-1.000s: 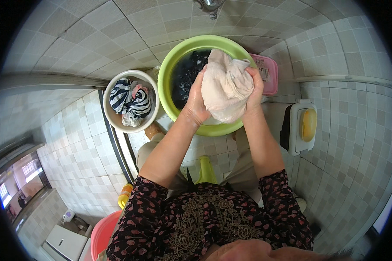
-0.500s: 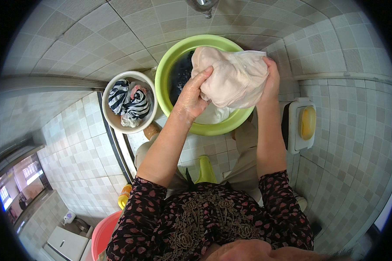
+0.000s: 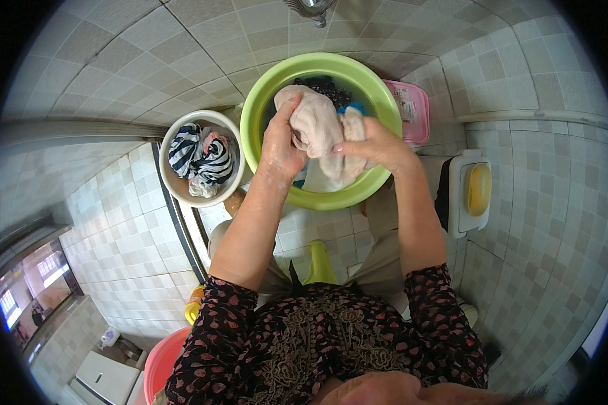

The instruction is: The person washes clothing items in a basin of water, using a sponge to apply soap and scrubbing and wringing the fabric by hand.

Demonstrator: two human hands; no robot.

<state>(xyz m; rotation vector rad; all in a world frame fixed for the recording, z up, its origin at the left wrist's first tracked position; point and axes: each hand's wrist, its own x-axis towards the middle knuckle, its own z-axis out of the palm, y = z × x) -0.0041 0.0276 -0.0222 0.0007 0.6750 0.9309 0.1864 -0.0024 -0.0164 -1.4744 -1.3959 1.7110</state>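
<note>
A wet, pale pink cloth garment (image 3: 311, 121) is bunched between my hands over the large lime-green basin (image 3: 251, 108). My left hand (image 3: 283, 140) grips its left side, thumb on top. Fingers of my right hand (image 3: 375, 145) close round its right part, the thumb pressed across the fabric. Below the garment, the basin holds water with dark clothing (image 3: 324, 88) at the far side, a bit of blue cloth (image 3: 351, 108) and something white near the front. Exactly what garment I hold cannot be made out.
Left of the basin stands a white bowl (image 3: 171, 182) with striped clothes (image 3: 213, 162). A pink plastic box (image 3: 415, 111) sits behind right. A yellow soap bar (image 3: 478, 189) rests in a wall holder at right. A pink tub (image 3: 159, 358) and yellow bottle (image 3: 194, 305) are lower left.
The garment has come down toward the basin and is gathered more tightly. My right hand has moved left and inward, uncovering the pink box; my left hand has shifted slightly left.
</note>
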